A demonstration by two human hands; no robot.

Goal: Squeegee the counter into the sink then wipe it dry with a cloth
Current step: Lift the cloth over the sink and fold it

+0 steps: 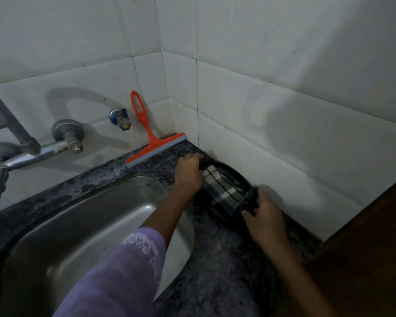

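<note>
Overall, white tiled walls [284, 92] meeting in a corner above a dark speckled counter [220, 259]; wet patches along the counter strip behind the basin. Stainless sink [82, 225] set into the counter at lower left; metal faucet [21, 143] mounted on the left wall above it; small blue-collared valve [120, 118] on the same wall, further right. Brown wooden panel [370, 236] at the right edge.

Squeegee [152, 138], orange with a grey blade, standing in the corner: blade edge down on the counter behind the sink, looped handle leaning up against the tiles; well apart from both hands.

Dark round tray [236, 177] on the counter against the right wall, just right of the sink; checked cloth [222, 191], folded, lying inside it.

Left hand [190, 171], lilac sleeve [124, 271] on the forearm, curled over the tray's far rim, fingers closed on it; forearm crossing above the sink basin. Right hand [264, 216] closed around the tray's near rim, fingers bent over the dark edge; not touching the cloth so far as visible.
</note>
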